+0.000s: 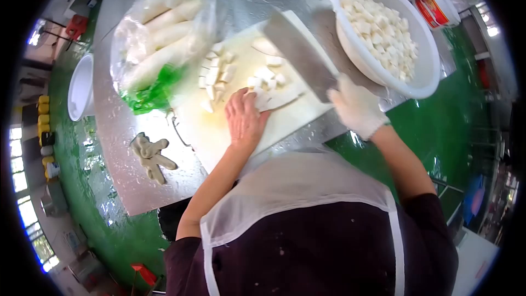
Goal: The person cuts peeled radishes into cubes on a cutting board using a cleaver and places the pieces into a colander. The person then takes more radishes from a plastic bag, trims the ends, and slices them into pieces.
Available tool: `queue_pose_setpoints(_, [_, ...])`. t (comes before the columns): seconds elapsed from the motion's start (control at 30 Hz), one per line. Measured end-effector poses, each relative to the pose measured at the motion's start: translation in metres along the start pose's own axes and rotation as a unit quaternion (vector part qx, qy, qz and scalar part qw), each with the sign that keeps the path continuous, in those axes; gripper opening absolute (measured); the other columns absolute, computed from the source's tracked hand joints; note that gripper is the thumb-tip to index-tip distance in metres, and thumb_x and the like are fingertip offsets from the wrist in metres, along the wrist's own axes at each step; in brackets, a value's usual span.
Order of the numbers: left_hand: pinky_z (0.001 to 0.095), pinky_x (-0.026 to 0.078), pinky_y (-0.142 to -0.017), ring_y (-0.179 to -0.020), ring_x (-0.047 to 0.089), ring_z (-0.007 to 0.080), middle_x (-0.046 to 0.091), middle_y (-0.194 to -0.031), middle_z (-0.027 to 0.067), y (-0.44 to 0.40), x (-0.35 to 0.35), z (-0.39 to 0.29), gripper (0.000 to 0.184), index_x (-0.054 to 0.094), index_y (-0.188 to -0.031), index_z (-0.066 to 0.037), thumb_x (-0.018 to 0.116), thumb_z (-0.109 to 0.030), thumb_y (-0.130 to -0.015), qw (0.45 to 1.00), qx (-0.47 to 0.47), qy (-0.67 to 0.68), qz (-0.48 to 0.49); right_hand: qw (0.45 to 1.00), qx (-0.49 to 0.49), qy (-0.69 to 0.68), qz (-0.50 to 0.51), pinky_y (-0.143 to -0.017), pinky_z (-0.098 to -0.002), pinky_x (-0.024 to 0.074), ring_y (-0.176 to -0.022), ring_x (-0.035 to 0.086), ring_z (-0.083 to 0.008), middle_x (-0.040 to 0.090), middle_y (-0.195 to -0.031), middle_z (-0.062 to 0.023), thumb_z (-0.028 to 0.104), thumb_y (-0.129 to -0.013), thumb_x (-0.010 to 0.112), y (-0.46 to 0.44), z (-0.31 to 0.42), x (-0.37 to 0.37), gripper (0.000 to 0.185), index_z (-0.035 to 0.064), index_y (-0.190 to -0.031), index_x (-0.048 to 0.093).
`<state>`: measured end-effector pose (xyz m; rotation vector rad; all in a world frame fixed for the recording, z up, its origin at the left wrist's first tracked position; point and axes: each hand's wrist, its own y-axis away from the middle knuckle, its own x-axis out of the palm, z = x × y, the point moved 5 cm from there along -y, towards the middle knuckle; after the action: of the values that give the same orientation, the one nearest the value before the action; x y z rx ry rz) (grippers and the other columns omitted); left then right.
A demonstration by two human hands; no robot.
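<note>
My left hand, bare, rests on the white cutting board with its fingers bent against a long piece of white radish. In a white knit glove, my right hand grips the handle of a cleaver. The broad blade slants up and left over the board's right side, and its handle is mostly hidden in my fist. Cut radish chunks lie in a group beyond my left fingers. More radish cubes sit between that hand and the blade.
A clear plastic bag of whole radishes, with green plastic, lies left on the metal table. A white basin of cubes stands right. A grey glove lies near left. A red-labelled tub is behind the basin.
</note>
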<state>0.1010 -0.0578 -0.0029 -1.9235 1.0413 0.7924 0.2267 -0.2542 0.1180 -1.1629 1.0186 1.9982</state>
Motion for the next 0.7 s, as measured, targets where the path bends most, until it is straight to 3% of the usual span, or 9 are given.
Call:
queue_pose_setpoints(0.03, [0.0469, 0.033, -0.103, -0.124, 0.039, 0.0369, 0.043, -0.132, 0.0157, -0.005, 0.002, 0.004, 0.064, 0.047, -0.127, -0.004, 0.079, -0.021, -0.073, 1.0, -0.001, 0.004, -0.005, 1.0, 0.027, -0.001, 0.009, -0.071, -0.0534, 0.0476, -0.075, 0.064, -0.0441, 0.063, -0.083, -0.0298, 0.031, -0.095, 0.044, -0.002, -0.025, 0.007, 0.037, 0.0005, -0.116, 0.045])
queue_pose_setpoints(0.07, [0.0482, 0.031, -0.105, -0.128, 0.037, 0.0378, 0.039, -0.139, 0.0174, -0.008, 0.004, 0.008, 0.073, 0.045, -0.131, -0.004, 0.08, -0.025, -0.071, 1.0, -0.002, 0.019, -0.004, 0.998, 0.055, 0.015, 0.022, -0.065, -0.0534, 0.0498, -0.073, 0.064, -0.0409, 0.064, -0.08, -0.0244, 0.027, -0.094, 0.046, 0.001, -0.045, 0.013, 0.027, 0.0043, -0.108, 0.047])
queue_pose_setpoints(0.17, [0.0517, 0.027, -0.107, -0.131, 0.035, 0.0387, 0.035, -0.142, 0.0193, -0.021, -0.006, 0.001, 0.081, 0.041, -0.135, -0.004, 0.082, -0.03, -0.069, 0.998, 0.035, 0.057, -0.012, 0.952, 0.166, -0.233, 0.112, -0.048, -0.0422, 0.0485, -0.054, 0.058, -0.0261, 0.057, -0.068, -0.0142, 0.019, -0.092, 0.049, 0.026, -0.075, 0.028, 0.02, 0.004, -0.105, 0.046])
queue_pose_setpoints(0.23, [0.0547, 0.027, -0.107, -0.134, 0.034, 0.0372, 0.033, -0.148, 0.0172, -0.036, -0.003, -0.009, 0.08, 0.044, -0.136, -0.005, 0.077, -0.039, -0.072, 0.998, 0.06, 0.013, 0.014, 0.911, 0.178, -0.348, 0.133, -0.04, -0.0303, 0.0427, -0.042, 0.046, -0.0138, 0.047, -0.062, -0.0036, 0.014, -0.09, 0.047, 0.029, -0.083, 0.046, 0.019, 0.0028, -0.105, 0.048])
queue_pose_setpoints(0.33, [0.0516, 0.032, -0.106, -0.134, 0.038, 0.0316, 0.037, -0.149, 0.0095, -0.076, 0.007, -0.026, 0.071, 0.047, -0.136, -0.008, 0.068, -0.047, -0.08, 0.989, 0.097, -0.078, 0.074, 0.862, 0.209, -0.432, 0.166, -0.04, -0.0315, 0.0432, -0.041, 0.043, -0.0142, 0.047, -0.063, -0.0039, 0.014, -0.089, 0.051, 0.018, -0.072, 0.063, 0.02, 0.005, -0.106, 0.049])
queue_pose_setpoints(0.47, [0.046, 0.038, -0.098, -0.128, 0.043, 0.029, 0.048, -0.14, 0.0056, -0.106, 0.031, -0.015, 0.069, 0.052, -0.132, -0.01, 0.063, -0.056, -0.082, 0.97, 0.08, -0.032, 0.227, 0.823, 0.203, -0.487, 0.209, -0.038, -0.0328, 0.0422, -0.041, 0.043, -0.0146, 0.045, -0.061, -0.0032, 0.014, -0.09, 0.052, 0.004, -0.047, 0.078, 0.018, 0.0047, -0.105, 0.052])
queue_pose_setpoints(0.57, [0.0488, 0.038, -0.097, -0.127, 0.044, 0.0297, 0.048, -0.139, 0.0048, -0.084, 0.022, -0.008, 0.073, 0.051, -0.132, -0.012, 0.064, -0.06, -0.079, 0.974, 0.116, -0.016, 0.194, 0.816, 0.187, -0.507, 0.205, -0.037, -0.0325, 0.0421, -0.041, 0.044, -0.0154, 0.046, -0.061, -0.0036, 0.014, -0.09, 0.052, -0.003, -0.04, 0.092, 0.018, 0.004, -0.105, 0.051])
queue_pose_setpoints(0.6, [0.0488, 0.036, -0.101, -0.128, 0.042, 0.0328, 0.045, -0.143, 0.0076, -0.076, 0.007, -0.016, 0.079, 0.048, -0.137, -0.012, 0.071, -0.055, -0.074, 0.972, 0.096, -0.019, 0.212, 0.825, 0.174, -0.496, 0.207, -0.039, -0.0316, 0.0415, -0.043, 0.044, -0.0142, 0.046, -0.063, -0.0027, 0.015, -0.092, 0.051, -0.005, -0.035, 0.094, 0.017, 0.0067, -0.107, 0.051])
queue_pose_setpoints(0.7, [0.0585, 0.035, -0.099, -0.13, 0.038, 0.0408, 0.039, -0.146, 0.0105, -0.053, 0.002, -0.024, 0.095, 0.043, -0.142, -0.019, 0.071, -0.068, -0.066, 0.982, 0.055, -0.09, 0.156, 0.837, 0.151, -0.481, 0.21, -0.037, -0.0336, 0.0424, -0.041, 0.049, -0.0176, 0.05, -0.061, -0.0075, 0.013, -0.09, 0.05, -0.019, -0.028, 0.112, 0.021, 0.0011, -0.106, 0.05])
